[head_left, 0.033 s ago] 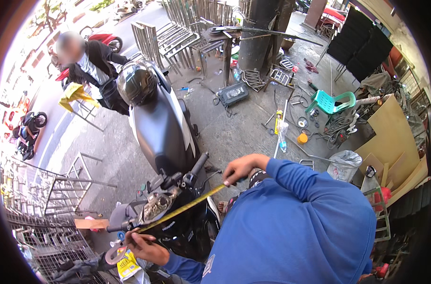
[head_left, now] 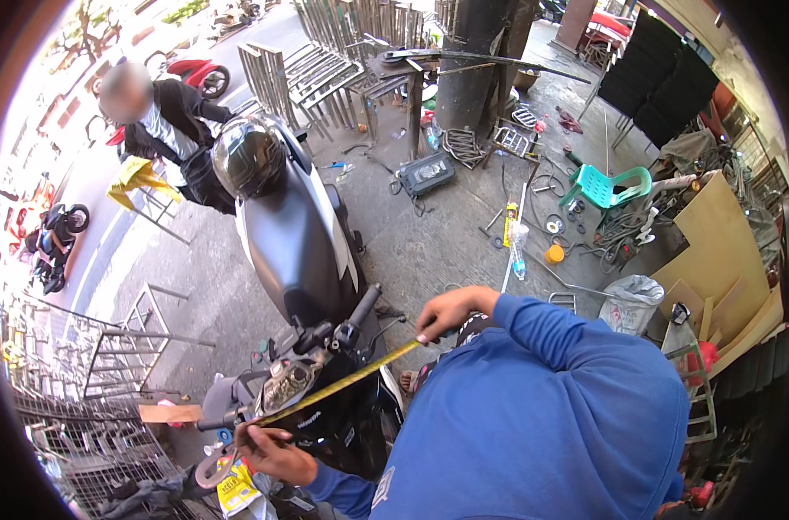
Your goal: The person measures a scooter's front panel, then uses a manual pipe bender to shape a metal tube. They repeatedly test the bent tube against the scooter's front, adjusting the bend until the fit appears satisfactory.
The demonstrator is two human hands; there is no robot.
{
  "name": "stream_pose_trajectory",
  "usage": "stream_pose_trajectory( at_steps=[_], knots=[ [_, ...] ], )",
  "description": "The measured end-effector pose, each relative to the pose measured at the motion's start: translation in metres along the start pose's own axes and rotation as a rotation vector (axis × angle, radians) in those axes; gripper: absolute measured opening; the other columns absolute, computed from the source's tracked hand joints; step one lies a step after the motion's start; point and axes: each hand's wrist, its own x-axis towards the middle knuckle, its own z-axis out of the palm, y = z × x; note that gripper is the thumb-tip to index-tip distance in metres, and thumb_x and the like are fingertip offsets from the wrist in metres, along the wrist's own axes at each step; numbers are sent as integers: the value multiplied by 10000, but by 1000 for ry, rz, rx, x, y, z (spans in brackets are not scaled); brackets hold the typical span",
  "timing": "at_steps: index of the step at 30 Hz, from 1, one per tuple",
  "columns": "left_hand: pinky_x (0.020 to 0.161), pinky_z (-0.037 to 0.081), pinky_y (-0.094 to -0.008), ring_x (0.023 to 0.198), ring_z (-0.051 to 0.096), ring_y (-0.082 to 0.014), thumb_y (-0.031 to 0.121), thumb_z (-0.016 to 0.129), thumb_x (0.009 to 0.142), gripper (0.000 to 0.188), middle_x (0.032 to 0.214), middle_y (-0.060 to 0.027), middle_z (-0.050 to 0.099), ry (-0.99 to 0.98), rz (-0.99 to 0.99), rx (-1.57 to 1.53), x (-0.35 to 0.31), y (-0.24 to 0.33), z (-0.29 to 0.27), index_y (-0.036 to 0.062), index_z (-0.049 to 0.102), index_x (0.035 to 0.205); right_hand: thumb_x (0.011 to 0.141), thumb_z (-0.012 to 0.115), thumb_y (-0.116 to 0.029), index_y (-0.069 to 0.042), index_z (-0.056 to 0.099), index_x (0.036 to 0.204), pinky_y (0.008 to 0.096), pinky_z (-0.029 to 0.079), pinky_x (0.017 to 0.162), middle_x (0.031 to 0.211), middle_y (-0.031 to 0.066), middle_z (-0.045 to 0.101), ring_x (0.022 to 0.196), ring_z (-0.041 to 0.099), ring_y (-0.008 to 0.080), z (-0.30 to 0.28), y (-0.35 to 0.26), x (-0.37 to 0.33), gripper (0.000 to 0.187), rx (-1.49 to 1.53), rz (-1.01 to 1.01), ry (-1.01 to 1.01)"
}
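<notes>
A yellow tape measure (head_left: 351,379) is stretched slantwise over the front of a parked motorbike (head_left: 295,251), close to its handlebar. My right hand (head_left: 451,312) grips the blade's upper right end, fingers curled, beside the right handlebar grip (head_left: 365,303). Under that palm shows a small teal patch I cannot make out. At the lower left end, my left hand (head_left: 277,454) pinches the blade near the other handlebar grip (head_left: 211,424). Beneath my left fingers lie a grey ring-shaped part (head_left: 211,472) and a yellow packet (head_left: 237,488). Blue sleeves cover both my arms.
A helmet (head_left: 250,158) rests on the bike's seat, with a person (head_left: 173,130) standing behind it. Metal frames (head_left: 121,355) stand at left. A black case (head_left: 426,175), a green plastic chair (head_left: 606,186), a bottle (head_left: 518,247) and a white sack (head_left: 628,302) sit on the floor.
My right hand has shifted slightly right with the tape. My left hand has moved slightly right too. The other person's head and upper body have moved a little.
</notes>
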Motion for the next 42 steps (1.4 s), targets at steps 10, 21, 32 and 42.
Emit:
stream_pose_trajectory(
  at_steps=[10,21,32,42],
  knots=[
    [498,460,-207,675,575,-102,46,596,1002,261,1060,-139,652,-189,-28,-36,-51,-11,278,4,531,1251,1000,637,-432,-66,728,1072,302,493,739,906,-10,686,849,607,116,-125,145,-97,384,321,-63,133],
    [523,460,-218,613,549,-76,84,615,1009,261,1004,-102,666,-210,-188,-134,-67,-66,611,2,560,1252,1022,613,-359,-46,716,1032,278,489,787,881,-15,692,848,618,89,-342,232,-222,330,297,25,319],
    [543,472,-223,667,585,-78,117,718,949,323,986,-66,692,-640,-372,13,60,-213,869,-1,621,1233,1025,575,-390,-48,715,1022,302,487,801,870,3,711,844,624,120,-499,277,-188,369,466,162,637],
    [564,475,-240,634,590,-74,165,733,940,305,910,-66,736,-1357,-213,146,221,-272,1177,-39,695,1163,1009,616,-289,-32,711,935,284,487,624,751,10,673,659,625,108,-676,254,-151,284,673,181,1063]
  ],
)
